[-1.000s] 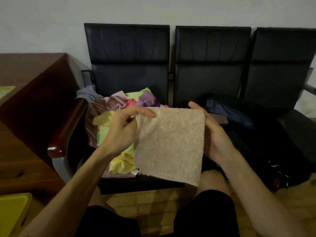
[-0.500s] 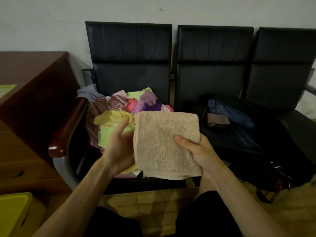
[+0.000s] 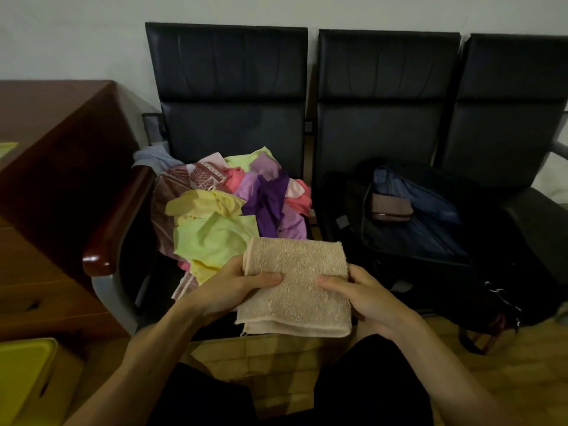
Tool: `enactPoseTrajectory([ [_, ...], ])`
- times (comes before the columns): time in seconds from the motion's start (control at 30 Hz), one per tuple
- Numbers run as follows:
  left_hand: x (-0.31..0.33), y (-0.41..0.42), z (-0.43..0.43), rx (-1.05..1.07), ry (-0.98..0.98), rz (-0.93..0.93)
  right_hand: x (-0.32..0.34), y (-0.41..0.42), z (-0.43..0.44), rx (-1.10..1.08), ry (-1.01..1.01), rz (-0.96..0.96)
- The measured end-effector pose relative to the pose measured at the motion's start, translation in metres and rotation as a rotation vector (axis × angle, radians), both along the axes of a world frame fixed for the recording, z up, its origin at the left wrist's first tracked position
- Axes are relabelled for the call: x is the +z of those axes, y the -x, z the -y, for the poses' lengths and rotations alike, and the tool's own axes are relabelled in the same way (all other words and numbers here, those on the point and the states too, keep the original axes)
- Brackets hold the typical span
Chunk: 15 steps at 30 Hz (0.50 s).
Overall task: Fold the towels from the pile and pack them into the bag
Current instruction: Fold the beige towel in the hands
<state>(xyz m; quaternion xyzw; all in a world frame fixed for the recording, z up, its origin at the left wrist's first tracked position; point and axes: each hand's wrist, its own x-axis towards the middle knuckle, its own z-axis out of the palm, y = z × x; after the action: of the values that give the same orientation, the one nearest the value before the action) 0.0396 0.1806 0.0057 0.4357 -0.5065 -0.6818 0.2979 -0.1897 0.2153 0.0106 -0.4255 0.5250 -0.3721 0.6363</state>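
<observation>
Left hand [image 3: 227,290] and right hand [image 3: 365,299] pinch the folded towel [image 3: 295,281], thumbs on top. Slackening either grip on the way to the bag [image 3: 430,229] may let it unfold.

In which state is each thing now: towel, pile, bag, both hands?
Beige towel: folded, held by both hands.
Pile: loose, unfolded, on a seat.
Bag: open, on the next seat.
Brown cloth: folded, inside the bag.
Left hand: grips the beige towel.
Right hand: grips the beige towel.
</observation>
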Motion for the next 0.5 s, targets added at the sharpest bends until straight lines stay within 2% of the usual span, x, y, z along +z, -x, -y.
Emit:
enactPoseTrajectory([
  [0.3,0.002,0.006,-0.004,-0.121,-0.059,-0.092,-0.007,0.028,-0.004,-0.012,0.052,0.206],
  [0.5,-0.002,0.011,0.0,-0.088,-0.039,-0.171,-0.012,0.042,-0.007,0.037,0.145,0.135],
])
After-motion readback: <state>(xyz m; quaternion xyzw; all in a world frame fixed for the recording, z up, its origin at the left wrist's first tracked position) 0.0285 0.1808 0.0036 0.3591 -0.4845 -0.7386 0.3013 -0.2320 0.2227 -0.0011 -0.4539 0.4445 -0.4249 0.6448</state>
